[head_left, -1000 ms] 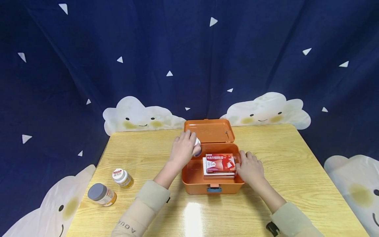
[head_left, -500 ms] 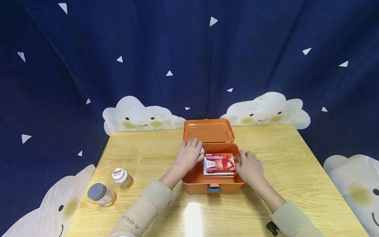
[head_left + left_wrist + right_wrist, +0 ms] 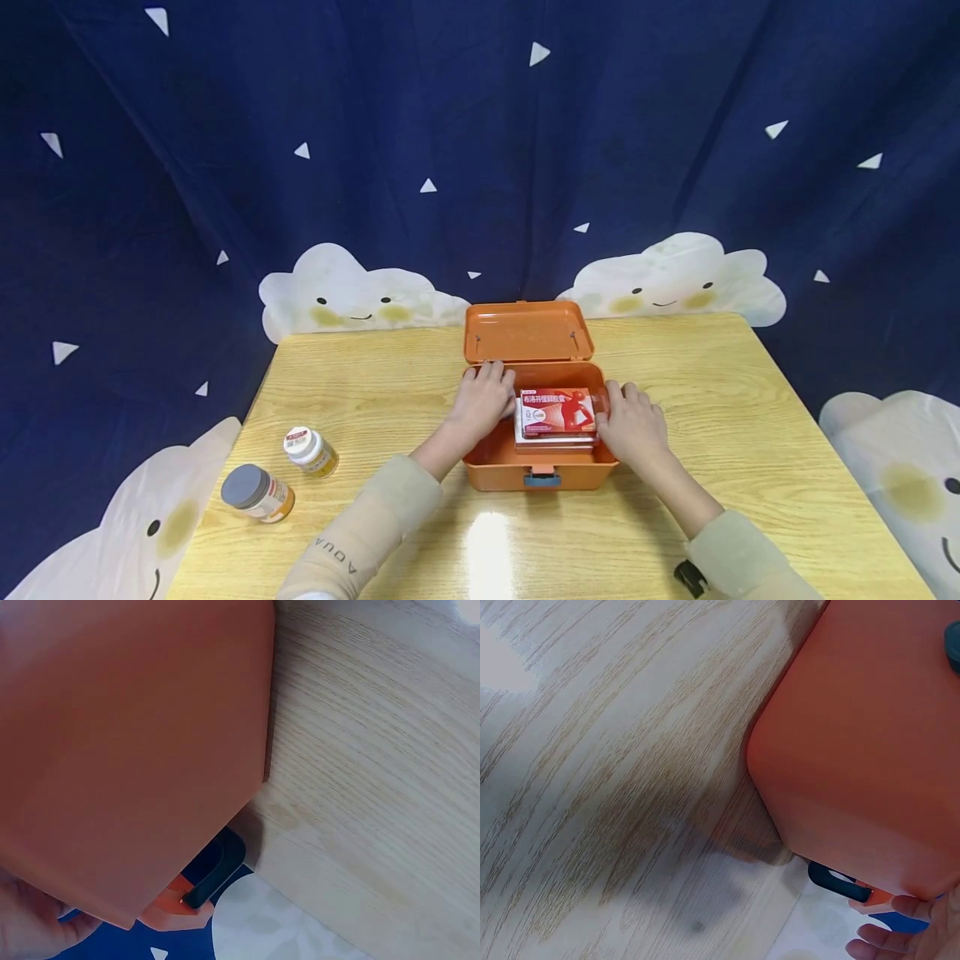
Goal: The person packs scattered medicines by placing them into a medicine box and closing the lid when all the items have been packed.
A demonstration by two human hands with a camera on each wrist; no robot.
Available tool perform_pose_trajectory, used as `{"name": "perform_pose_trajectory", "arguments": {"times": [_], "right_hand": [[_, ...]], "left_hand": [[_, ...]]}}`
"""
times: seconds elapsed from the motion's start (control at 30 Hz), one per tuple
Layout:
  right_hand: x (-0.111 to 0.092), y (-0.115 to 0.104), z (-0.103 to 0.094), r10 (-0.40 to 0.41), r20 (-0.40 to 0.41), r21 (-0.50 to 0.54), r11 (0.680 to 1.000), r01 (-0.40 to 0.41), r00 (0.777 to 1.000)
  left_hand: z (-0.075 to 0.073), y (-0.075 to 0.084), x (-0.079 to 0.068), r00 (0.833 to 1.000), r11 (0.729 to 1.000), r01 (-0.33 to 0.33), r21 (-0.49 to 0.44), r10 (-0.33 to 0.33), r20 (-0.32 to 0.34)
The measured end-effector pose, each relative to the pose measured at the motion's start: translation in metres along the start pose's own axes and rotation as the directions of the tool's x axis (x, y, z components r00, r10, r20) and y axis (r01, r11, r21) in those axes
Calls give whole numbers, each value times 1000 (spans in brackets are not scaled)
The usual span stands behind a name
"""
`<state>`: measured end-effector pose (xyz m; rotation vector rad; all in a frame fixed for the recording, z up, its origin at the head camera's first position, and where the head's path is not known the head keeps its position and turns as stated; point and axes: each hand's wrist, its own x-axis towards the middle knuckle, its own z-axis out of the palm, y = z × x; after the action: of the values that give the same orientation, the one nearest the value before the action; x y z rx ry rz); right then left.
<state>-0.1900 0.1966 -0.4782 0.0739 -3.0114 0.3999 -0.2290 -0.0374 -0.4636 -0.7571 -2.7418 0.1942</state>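
An orange storage box (image 3: 487, 477) with a blue latch stands on the table, its lid (image 3: 528, 332) tipped back. My left hand (image 3: 480, 402) reaches over the box's left rim, fingers bent down inside around a small white-capped pill bottle, which the hand now hides. In the left wrist view, part of that hand (image 3: 34, 922) shows at the rim beyond the orange wall. My right hand (image 3: 636, 423) holds the right rim, thumb on the inner side; its fingers (image 3: 885, 937) appear at the lower right of the right wrist view. A red-and-white medicine box (image 3: 557, 412) lies on other boxes inside.
Two more bottles lie within the left part of the table (image 3: 382, 367): a white-capped one (image 3: 311, 452) and a larger grey-capped one (image 3: 258, 493). Behind the table hangs a dark blue curtain (image 3: 480, 125) with clouds and triangles.
My left hand has moved right and toward me, lowering the bottle into the left side of the box until it is out of sight. The right hand stays on the rim.
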Motion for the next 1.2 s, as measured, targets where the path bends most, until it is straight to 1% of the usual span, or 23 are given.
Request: {"name": "perform_pose_trajectory", "arguments": {"times": [0.07,0.2,0.43,0.7,0.97,1.13,1.2], "right_hand": [[0,0,0,-1,-2,1,1000,1,1000],[0,0,0,-1,-6,0,1000,1,1000],[0,0,0,4,4,0,1000,-4,1000],[0,0,-1,10,16,2,1000,-11,1000],[0,0,0,10,12,1,1000,-10,1000],[0,0,0,5,6,-1,1000,-5,1000],[0,0,0,5,5,-1,1000,-5,1000]], "left_hand": [[2,0,0,1000,1000,0,8,0,9],[6,2,0,999,1000,6,14,-6,48],[9,7,1,993,999,22,48,-27,111],[14,11,0,991,996,50,71,-58,122],[20,13,1,982,993,95,75,-105,155],[21,15,1,976,991,112,71,-123,178],[22,15,1,977,991,113,73,-124,174]]}}
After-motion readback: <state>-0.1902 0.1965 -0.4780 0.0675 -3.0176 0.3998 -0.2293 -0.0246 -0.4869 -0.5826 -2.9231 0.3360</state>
